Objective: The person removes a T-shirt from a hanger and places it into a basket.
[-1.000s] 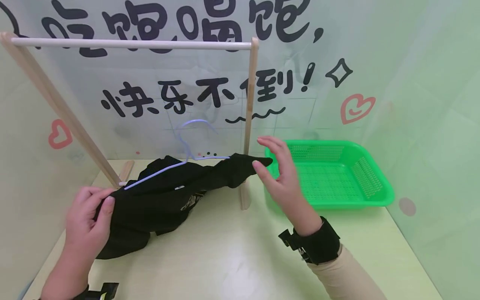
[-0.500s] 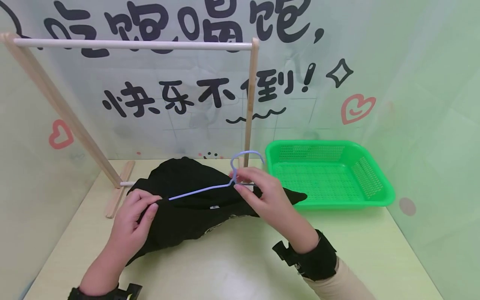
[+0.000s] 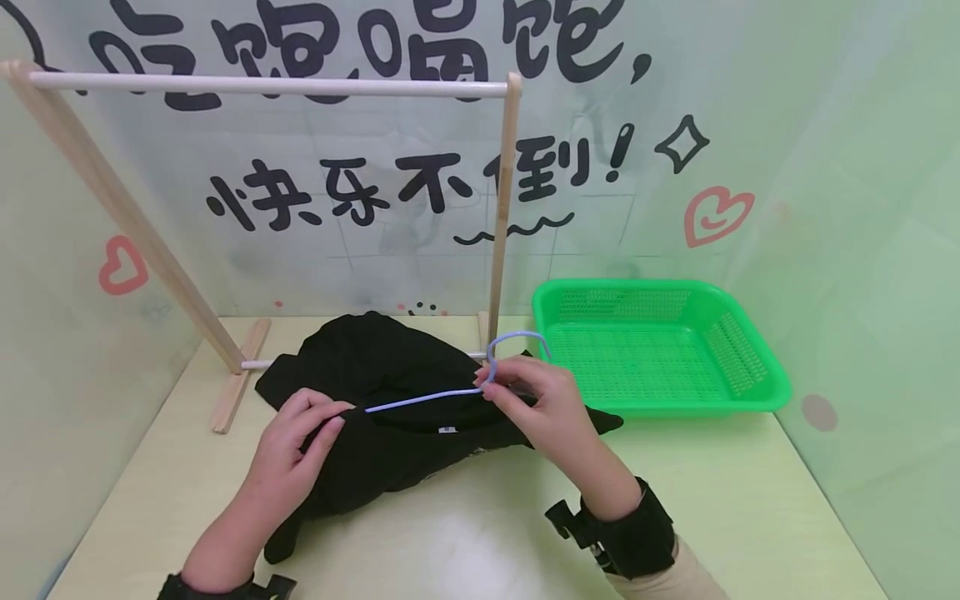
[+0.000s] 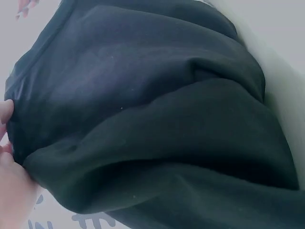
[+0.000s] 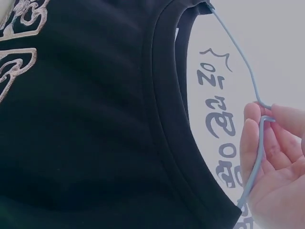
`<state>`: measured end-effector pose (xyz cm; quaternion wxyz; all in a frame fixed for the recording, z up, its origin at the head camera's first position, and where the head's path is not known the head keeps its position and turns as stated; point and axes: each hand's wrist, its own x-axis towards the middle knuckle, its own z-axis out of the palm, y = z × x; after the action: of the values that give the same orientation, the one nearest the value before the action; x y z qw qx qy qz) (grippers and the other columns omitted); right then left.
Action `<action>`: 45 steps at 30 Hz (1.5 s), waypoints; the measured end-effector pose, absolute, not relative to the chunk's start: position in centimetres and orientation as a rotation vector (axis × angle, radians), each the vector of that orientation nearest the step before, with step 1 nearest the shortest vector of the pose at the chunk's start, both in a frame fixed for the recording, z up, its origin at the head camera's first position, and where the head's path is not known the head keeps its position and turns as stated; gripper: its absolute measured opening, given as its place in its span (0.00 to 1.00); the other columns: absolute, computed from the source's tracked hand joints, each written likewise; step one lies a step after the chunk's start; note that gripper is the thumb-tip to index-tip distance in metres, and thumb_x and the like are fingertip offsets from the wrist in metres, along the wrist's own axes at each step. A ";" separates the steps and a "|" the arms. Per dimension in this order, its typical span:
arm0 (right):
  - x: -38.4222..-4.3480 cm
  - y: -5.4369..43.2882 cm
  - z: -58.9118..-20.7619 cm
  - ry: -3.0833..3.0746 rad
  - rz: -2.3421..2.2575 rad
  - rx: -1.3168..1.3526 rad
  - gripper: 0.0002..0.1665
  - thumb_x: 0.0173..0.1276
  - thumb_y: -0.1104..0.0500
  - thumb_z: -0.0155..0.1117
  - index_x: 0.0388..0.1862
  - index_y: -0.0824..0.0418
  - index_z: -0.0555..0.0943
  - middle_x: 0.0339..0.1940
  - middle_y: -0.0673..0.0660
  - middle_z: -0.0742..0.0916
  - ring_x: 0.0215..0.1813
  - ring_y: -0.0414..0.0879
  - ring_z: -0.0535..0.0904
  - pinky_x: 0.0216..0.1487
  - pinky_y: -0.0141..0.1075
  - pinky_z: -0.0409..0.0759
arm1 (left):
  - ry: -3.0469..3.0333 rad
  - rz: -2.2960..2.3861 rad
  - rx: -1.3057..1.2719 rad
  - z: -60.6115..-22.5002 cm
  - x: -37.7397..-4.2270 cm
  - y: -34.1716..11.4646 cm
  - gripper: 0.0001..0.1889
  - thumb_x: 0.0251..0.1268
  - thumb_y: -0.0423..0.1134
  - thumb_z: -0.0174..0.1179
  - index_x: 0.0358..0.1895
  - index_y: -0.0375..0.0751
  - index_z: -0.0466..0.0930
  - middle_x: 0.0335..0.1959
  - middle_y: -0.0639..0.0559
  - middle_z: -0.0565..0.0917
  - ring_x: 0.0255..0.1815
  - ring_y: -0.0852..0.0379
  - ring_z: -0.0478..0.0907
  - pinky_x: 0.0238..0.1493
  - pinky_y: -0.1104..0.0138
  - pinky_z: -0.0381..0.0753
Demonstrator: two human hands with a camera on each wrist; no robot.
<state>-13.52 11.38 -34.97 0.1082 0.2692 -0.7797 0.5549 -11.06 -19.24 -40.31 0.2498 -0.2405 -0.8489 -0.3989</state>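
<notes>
A black T-shirt (image 3: 375,467) lies bunched over the table, a light-purple wire hanger (image 3: 423,399) running into its neck opening. My left hand (image 3: 296,442) pinches the shirt at its left shoulder, near where the hanger's arm goes under the cloth. My right hand (image 3: 547,404) pinches the hanger at its neck, just below the upright hook. In the right wrist view both hanger arms (image 5: 259,157) slope from the fingers into the round collar (image 5: 164,129), and pale embroidery (image 5: 24,52) shows on the shirt. Black cloth (image 4: 143,119) fills most of the left wrist view.
A wooden rack (image 3: 504,192) with a white top rod (image 3: 270,85) stands behind the shirt, its low crossbar partly hidden by cloth. At the right is a green plastic basket (image 3: 660,409). A printed backdrop (image 3: 405,225) closes off the rear.
My right hand has gone from beside the shirt's right end to the hanger's neck and now pinches it. My left hand, shirt and hanger have shifted right and nearer.
</notes>
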 end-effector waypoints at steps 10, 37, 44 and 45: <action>-13.5 12.2 -35.9 -2.356 1.686 0.730 0.04 0.63 0.64 0.65 0.37 0.60 0.84 0.37 0.53 0.88 0.39 0.44 0.84 0.43 0.34 0.83 | -2.319 -1.028 -0.594 -40.1 -11.1 -19.0 0.15 0.50 0.22 0.66 0.41 0.42 0.87 0.35 0.56 0.77 0.39 0.67 0.70 0.38 0.81 0.67; -12.7 15.4 -37.6 -2.317 1.739 0.705 0.05 0.64 0.68 0.62 0.38 0.64 0.82 0.35 0.61 0.86 0.33 0.48 0.82 0.32 0.31 0.80 | -2.276 -1.001 -0.473 -40.4 -10.9 -19.4 0.14 0.52 0.23 0.65 0.41 0.42 0.86 0.37 0.50 0.86 0.44 0.79 0.75 0.48 0.88 0.68; -12.4 16.3 -37.8 -2.306 1.767 0.662 0.04 0.64 0.69 0.61 0.36 0.64 0.82 0.37 0.60 0.86 0.34 0.43 0.82 0.32 0.32 0.80 | -2.251 -1.024 -0.392 -40.4 -10.9 -19.1 0.13 0.52 0.22 0.64 0.40 0.39 0.86 0.35 0.46 0.86 0.42 0.83 0.73 0.45 0.89 0.68; -12.4 16.5 -37.8 -2.300 1.772 0.655 0.04 0.64 0.69 0.61 0.36 0.64 0.82 0.37 0.61 0.86 0.34 0.43 0.82 0.32 0.32 0.80 | -2.244 -1.029 -0.381 -40.3 -10.9 -19.0 0.13 0.52 0.21 0.64 0.40 0.39 0.86 0.35 0.46 0.86 0.41 0.83 0.72 0.44 0.89 0.68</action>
<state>-12.36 16.50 -37.82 0.0824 0.2192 -0.7701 0.5933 -10.92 -19.03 -40.33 0.3164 -0.1448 -0.8522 -0.3907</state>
